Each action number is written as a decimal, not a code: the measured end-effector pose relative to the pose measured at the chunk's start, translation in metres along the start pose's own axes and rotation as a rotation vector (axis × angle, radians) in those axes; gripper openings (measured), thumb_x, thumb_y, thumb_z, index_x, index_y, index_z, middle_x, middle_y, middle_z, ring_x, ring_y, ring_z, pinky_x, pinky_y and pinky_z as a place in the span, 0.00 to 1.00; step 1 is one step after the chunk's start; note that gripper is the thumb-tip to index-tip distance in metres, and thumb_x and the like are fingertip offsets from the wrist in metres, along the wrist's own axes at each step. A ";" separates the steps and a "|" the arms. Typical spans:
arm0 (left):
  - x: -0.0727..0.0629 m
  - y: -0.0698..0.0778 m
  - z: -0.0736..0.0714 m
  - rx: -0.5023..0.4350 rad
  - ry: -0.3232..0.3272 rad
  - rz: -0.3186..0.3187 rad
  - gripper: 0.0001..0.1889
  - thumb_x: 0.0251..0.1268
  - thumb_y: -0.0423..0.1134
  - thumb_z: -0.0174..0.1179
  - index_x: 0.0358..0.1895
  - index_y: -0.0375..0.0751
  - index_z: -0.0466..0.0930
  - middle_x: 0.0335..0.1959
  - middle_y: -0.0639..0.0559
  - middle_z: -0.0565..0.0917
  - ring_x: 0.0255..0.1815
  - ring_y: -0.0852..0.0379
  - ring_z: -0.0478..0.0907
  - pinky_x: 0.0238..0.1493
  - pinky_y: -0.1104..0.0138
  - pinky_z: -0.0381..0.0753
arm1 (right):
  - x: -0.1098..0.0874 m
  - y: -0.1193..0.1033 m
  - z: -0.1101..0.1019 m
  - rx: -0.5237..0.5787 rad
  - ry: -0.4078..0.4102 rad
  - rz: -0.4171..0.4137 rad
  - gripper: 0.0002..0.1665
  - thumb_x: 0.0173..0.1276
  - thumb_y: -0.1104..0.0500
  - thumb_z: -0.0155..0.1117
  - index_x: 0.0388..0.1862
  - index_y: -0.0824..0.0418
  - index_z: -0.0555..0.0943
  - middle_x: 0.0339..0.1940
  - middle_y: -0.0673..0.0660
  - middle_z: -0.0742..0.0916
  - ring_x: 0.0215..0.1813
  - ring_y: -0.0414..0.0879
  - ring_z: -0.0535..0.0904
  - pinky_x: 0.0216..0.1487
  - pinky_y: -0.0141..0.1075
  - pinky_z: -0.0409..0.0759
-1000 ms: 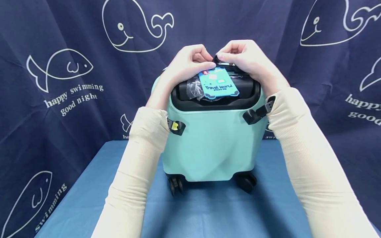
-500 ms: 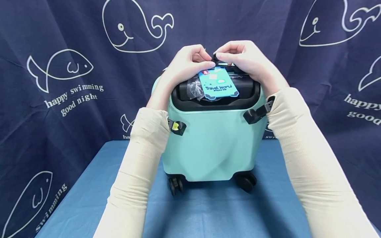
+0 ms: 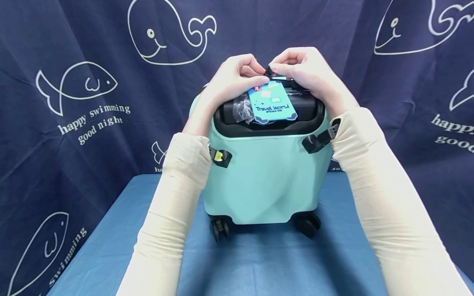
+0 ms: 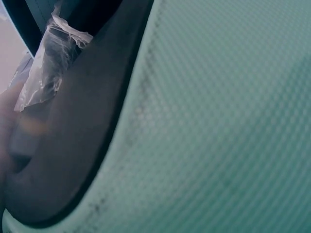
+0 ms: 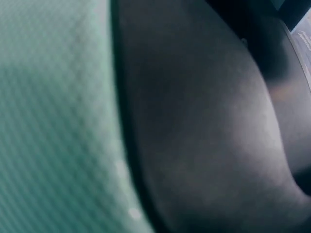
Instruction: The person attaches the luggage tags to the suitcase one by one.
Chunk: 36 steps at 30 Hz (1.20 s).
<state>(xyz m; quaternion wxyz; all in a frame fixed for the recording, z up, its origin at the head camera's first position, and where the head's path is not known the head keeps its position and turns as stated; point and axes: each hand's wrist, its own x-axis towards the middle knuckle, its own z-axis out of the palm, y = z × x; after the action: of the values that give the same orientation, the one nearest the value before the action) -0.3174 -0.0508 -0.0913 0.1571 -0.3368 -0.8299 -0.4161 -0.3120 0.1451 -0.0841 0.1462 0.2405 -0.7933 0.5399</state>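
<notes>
A mint-green suitcase [image 3: 263, 176] stands upright on its black wheels in the head view. Over its black top panel hangs a blue luggage tag [image 3: 274, 102] printed "Travel World". My left hand [image 3: 237, 78] pinches the tag's black strap [image 3: 268, 73] between thumb and fingers from the left. From the right, my right hand [image 3: 305, 72] pinches the same strap, fingertips close to the left ones. Fingers partly hide the strap. Both wrist views show mostly the textured green shell [image 4: 214, 116] and the black panel [image 5: 194, 116] close up.
Crumpled clear plastic wrap [image 3: 242, 109] lies by the suitcase handle, left of the tag. Blue cloth [image 3: 252, 263] covers the table. A dark blue curtain [image 3: 237, 24] with white whale and fish drawings hangs close behind. Black straps [image 3: 320, 139] stick out from both sleeves.
Both hands keep their pinch on the strap, the right hand shifting up very slightly. The tag and suitcase stay in place.
</notes>
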 end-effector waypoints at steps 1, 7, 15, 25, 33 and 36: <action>0.000 0.000 0.000 -0.001 -0.003 -0.003 0.10 0.58 0.42 0.65 0.39 0.43 0.79 0.37 0.50 0.87 0.38 0.65 0.81 0.48 0.76 0.70 | 0.000 0.000 0.000 -0.006 0.001 0.004 0.01 0.61 0.59 0.66 0.31 0.54 0.85 0.21 0.44 0.85 0.26 0.36 0.75 0.31 0.26 0.68; 0.001 0.000 0.002 -0.002 0.002 -0.038 0.11 0.58 0.42 0.64 0.41 0.42 0.78 0.41 0.49 0.86 0.41 0.64 0.81 0.49 0.76 0.70 | 0.000 0.001 -0.002 -0.055 -0.006 0.037 0.05 0.63 0.54 0.65 0.37 0.52 0.82 0.25 0.42 0.84 0.34 0.37 0.75 0.36 0.28 0.67; 0.001 0.002 0.004 -0.006 0.037 -0.039 0.09 0.58 0.42 0.65 0.37 0.45 0.77 0.38 0.49 0.87 0.39 0.65 0.81 0.47 0.76 0.69 | -0.002 -0.001 -0.004 -0.164 -0.044 0.095 0.14 0.64 0.45 0.61 0.36 0.52 0.85 0.29 0.44 0.84 0.40 0.42 0.71 0.43 0.32 0.63; -0.001 0.002 0.002 0.053 0.068 -0.020 0.09 0.57 0.43 0.65 0.37 0.46 0.77 0.34 0.52 0.86 0.40 0.67 0.79 0.48 0.74 0.69 | -0.002 -0.003 -0.005 -0.092 -0.089 0.082 0.15 0.64 0.48 0.62 0.45 0.54 0.84 0.35 0.45 0.84 0.44 0.42 0.71 0.45 0.28 0.65; -0.001 0.003 0.002 0.019 0.087 -0.049 0.07 0.55 0.42 0.67 0.31 0.45 0.80 0.22 0.58 0.82 0.27 0.62 0.80 0.42 0.75 0.73 | -0.002 -0.001 -0.003 0.056 -0.132 -0.002 0.12 0.61 0.59 0.67 0.43 0.56 0.79 0.33 0.45 0.86 0.40 0.40 0.79 0.44 0.27 0.72; -0.002 0.004 0.002 0.046 0.091 -0.056 0.08 0.54 0.44 0.68 0.31 0.44 0.83 0.20 0.60 0.82 0.26 0.63 0.79 0.39 0.74 0.72 | -0.003 -0.002 -0.003 0.043 -0.124 -0.010 0.12 0.60 0.58 0.67 0.42 0.55 0.78 0.33 0.45 0.87 0.40 0.41 0.79 0.44 0.27 0.72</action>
<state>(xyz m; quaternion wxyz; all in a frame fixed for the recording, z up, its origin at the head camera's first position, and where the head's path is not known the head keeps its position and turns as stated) -0.3136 -0.0481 -0.0912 0.1907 -0.2906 -0.8403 -0.4160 -0.3091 0.1479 -0.0831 0.0942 0.2806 -0.7877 0.5402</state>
